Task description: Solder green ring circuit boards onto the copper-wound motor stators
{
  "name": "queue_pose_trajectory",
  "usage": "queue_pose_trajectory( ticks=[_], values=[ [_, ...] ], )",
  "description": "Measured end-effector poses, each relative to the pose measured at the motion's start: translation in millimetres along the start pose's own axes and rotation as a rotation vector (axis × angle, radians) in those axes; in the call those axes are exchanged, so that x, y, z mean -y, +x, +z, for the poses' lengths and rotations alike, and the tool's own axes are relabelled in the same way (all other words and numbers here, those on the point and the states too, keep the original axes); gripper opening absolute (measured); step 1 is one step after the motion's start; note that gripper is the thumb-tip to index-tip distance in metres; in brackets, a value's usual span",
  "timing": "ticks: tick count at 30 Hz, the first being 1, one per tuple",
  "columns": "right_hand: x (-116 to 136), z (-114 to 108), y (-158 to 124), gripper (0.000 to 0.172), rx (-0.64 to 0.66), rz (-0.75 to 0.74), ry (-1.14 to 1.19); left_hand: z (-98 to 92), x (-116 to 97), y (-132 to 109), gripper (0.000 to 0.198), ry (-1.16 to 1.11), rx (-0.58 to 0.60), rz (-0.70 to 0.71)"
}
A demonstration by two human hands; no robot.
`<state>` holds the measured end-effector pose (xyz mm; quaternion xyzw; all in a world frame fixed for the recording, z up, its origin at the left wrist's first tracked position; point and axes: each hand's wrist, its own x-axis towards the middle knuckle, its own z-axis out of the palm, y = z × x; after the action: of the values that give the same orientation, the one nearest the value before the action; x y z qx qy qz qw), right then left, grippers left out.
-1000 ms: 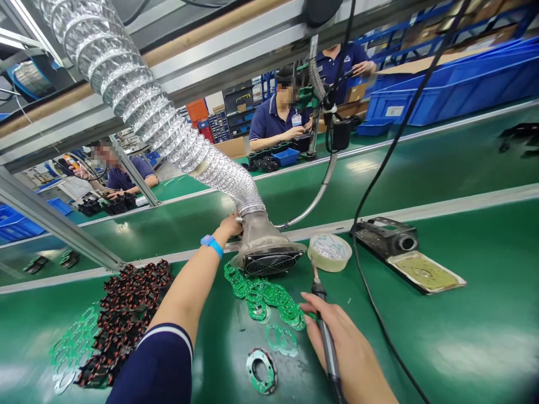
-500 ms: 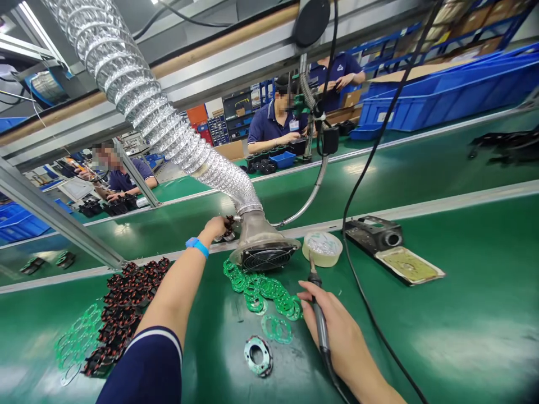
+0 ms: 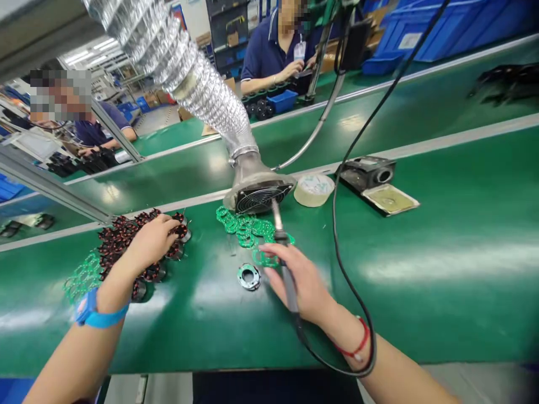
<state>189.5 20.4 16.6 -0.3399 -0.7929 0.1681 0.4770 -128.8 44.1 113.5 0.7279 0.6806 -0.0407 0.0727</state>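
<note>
**Left hand at the pile's edge, iron in right**

Left hand [image 3: 151, 244]: over the right side of the pile [image 3: 122, 235], palm down, fingers bent onto a coil [image 3: 182, 229] at the edge. Cannot tell whether they are clamped on it or only touching. Forearm enters from lower left, blue band [image 3: 103, 315] at wrist.

Ring [image 3: 242, 276]: flat on the bench [image 3: 202, 336], near side of the green boards [image 3: 252, 229]. Round, so no long axis to note. From the left fingers it lies to the right and nearer the body, well apart. Right hand [image 3: 298, 280] is the nearer: ring sits just left of its thumb, not visibly touching.

Right fingers wrapped on the iron [image 3: 289, 289]; thumb and forefinger tips apart, reaching past the handle. Iron's long axis points away from the body, tip leaning slightly left, in front of the fan [image 3: 256, 197] as seen. Right forearm enters from lower right; cable [image 3: 337, 241] crosses it near the red cord [image 3: 362, 339].
</note>
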Motion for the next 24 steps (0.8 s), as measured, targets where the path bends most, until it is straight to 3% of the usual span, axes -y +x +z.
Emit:
queue_pose_trajectory(
  ticks=[1, 4, 7, 11, 15, 20, 24],
  values=[
    [4, 3, -1, 0.050, 0.109, -0.022, 0.013, 3.7, -18, -10, 0.034, -0.042, -0.005, 0.064],
    [10, 12, -3, 0.059, 0.349, -0.055, 0.052, 22.8, -77, -38, 0.032, -0.248, 0.204, 0.272],
    [7, 18, -6, 0.055, 0.401, -0.035, 0.026, 45.2, -114, -53, 0.029, -0.262, 0.298, 0.337],
    [7, 24, -9, 0.049, 0.311, -0.033, -0.095, 63.3, -112, -48, 0.020, -0.326, 0.170, 0.258],
    [13, 27, -7, 0.049, 0.274, -0.031, -0.178, 72.5, -98, -31, 0.016, -0.677, 0.037, 0.199],
    [21, 25, -6, 0.052, 0.215, -0.091, -0.106, 87.7, -103, -24, 0.015, -1.083, 0.132, 0.105],
    [24, 24, -9, 0.041, 0.192, -0.091, -0.109, 95.7, -107, -26, 0.016, -1.230, 0.161, 0.056]
  ],
)
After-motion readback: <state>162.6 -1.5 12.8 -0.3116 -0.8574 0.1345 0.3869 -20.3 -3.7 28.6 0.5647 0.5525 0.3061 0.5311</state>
